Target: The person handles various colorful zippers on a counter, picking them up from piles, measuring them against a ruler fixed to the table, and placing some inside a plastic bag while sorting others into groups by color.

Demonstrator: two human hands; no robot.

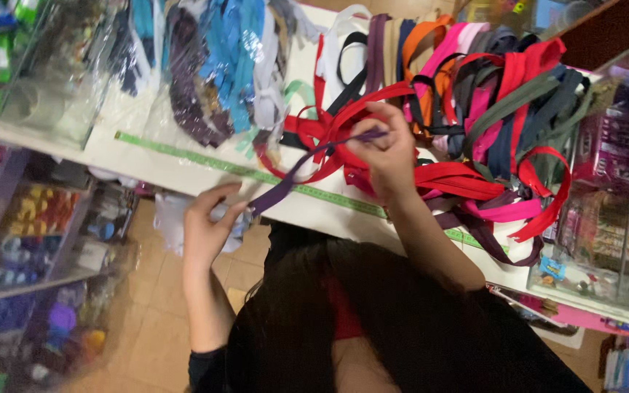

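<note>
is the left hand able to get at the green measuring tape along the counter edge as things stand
Probably yes. The left hand pinches one end of the purple zipper strip just below the green measuring tape on the white counter, and nothing lies between them. It would likely need to release the strip first.

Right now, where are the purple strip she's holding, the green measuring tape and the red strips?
purple strip [285, 188], head view, its middle between the hands
green measuring tape [183, 154], head view, flat left stretch
red strips [453, 178], head view, bunched loops
</note>
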